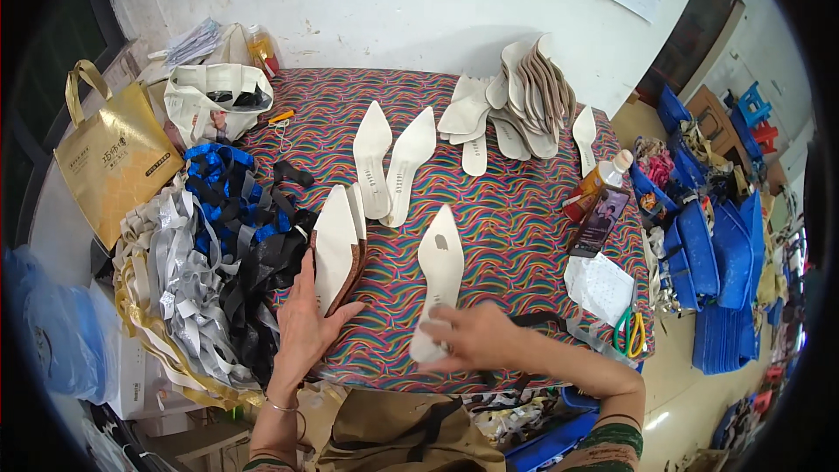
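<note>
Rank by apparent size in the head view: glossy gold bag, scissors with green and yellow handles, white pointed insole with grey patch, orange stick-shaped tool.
1. Gold bag
2. White insole (partly covered)
3. Scissors
4. Orange tool

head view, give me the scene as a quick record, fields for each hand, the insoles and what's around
left hand: left hand at the near end of a stack of insoles, thumb spread
right hand: right hand over the heel end of a single insole; blurred, grip unclear
beyond: two insoles side by side, toes pointing away
back: large pile of insoles
left side: heaped strips in gold, silver, blue, black
right side: phone, bottle, scissors
surface: wavy multicolour tabletop
</note>
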### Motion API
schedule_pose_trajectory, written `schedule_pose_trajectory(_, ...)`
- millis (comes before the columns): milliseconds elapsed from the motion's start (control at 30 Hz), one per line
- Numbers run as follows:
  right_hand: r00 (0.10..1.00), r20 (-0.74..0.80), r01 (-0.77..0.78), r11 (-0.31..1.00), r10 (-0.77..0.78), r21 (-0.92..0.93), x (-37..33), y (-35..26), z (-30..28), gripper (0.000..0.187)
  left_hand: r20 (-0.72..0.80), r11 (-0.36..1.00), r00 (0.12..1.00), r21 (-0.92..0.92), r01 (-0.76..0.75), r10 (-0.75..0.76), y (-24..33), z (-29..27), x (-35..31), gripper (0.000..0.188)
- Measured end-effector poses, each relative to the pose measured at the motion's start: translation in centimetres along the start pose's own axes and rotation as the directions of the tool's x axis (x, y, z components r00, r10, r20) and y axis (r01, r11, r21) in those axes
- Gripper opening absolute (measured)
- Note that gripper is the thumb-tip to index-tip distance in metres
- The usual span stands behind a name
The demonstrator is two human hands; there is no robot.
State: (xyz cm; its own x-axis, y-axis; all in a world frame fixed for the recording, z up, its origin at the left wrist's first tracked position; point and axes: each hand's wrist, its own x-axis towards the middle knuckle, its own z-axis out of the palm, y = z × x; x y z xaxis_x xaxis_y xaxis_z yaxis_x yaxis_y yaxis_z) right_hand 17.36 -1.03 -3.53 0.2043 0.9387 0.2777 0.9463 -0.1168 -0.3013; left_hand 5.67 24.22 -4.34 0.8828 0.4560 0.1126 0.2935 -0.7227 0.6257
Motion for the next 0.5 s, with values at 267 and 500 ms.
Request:
schedule_pose_trajectory(267, 0.728, -0.502, -0.469, 0.873, 0.468, 0.135, 6.0, 18.3, 2.0, 0.029, -0.158, 0.897, 0.883, 0.098, -0.431, 0.442, 5.6, -4.2, 6.1, 0.053)
schedule_pose_trajectory(500, 0.557, -0.677, -0.563, 0.818, 0.48, 0.117, 9.0, 25.3, 6.0, 0.036, 0.12, 0.854, 0.849, 0.028, -0.52, 0.514, 15.2, 3.9, 24.1, 0.031)
